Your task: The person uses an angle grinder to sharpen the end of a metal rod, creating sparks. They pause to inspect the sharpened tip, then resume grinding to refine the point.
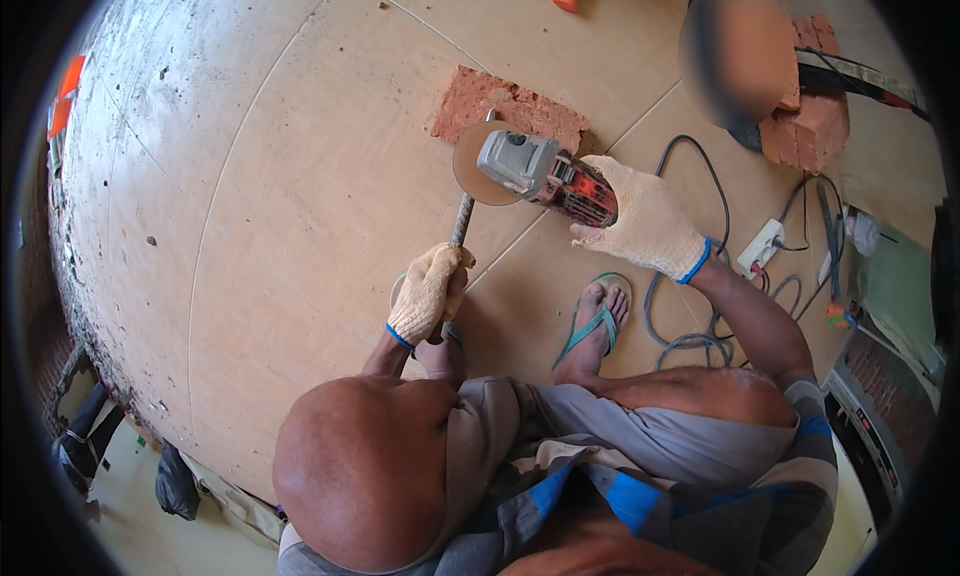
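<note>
in the head view, the left hand, in a pale glove, has its fingers curled tight around a metal rod. the rod's far end is over a red brick on the tile floor. the right hand has its fingers wrapped around the grinder. its round disc crosses the rod; i cannot tell if they touch. a white power strip lies to the right.
</note>
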`<state>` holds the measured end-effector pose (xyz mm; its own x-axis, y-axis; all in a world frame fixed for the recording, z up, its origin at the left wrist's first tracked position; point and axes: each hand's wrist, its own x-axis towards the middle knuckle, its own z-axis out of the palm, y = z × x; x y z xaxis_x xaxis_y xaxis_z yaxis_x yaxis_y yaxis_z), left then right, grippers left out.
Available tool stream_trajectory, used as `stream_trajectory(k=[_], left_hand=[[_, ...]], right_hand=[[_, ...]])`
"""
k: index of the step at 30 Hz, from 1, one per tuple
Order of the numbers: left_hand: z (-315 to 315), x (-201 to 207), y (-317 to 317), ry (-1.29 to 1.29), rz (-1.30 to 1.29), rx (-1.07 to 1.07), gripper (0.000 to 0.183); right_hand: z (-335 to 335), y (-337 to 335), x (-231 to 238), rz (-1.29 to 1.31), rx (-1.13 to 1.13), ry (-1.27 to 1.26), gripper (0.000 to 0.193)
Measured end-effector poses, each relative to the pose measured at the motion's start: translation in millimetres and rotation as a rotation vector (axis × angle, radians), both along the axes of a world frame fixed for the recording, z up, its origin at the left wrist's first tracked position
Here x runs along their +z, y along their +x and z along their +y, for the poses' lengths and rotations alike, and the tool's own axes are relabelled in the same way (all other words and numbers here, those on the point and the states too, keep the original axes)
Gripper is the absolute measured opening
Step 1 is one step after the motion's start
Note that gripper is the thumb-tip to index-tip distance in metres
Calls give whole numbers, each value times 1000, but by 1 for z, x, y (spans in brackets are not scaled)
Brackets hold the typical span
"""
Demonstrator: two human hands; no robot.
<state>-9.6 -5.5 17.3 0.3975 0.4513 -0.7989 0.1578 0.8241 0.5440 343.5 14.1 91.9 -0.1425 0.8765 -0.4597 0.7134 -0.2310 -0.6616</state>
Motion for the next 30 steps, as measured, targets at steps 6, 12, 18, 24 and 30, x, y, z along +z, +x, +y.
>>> stream_trajectory(k=[6,12,18,24,30], left_hand=[[3,-12,1,1,-81,45,44],[5,-9,0,-24,-57,42,41],[7,-10,-2,-92,-104,73,42],[7,-17,-6,-158,-206,100,47],[8,-24,-9,-236,-253,120,50]], right_hand=[[1,1,-8,-32,37,48,77],[11,8,-7,-64,6,-21,83],[3,5,-3,-24,4,26,70],[1,5,-9,-40,-11,39,70],[1,10,-11,-26,-19,42,73]])
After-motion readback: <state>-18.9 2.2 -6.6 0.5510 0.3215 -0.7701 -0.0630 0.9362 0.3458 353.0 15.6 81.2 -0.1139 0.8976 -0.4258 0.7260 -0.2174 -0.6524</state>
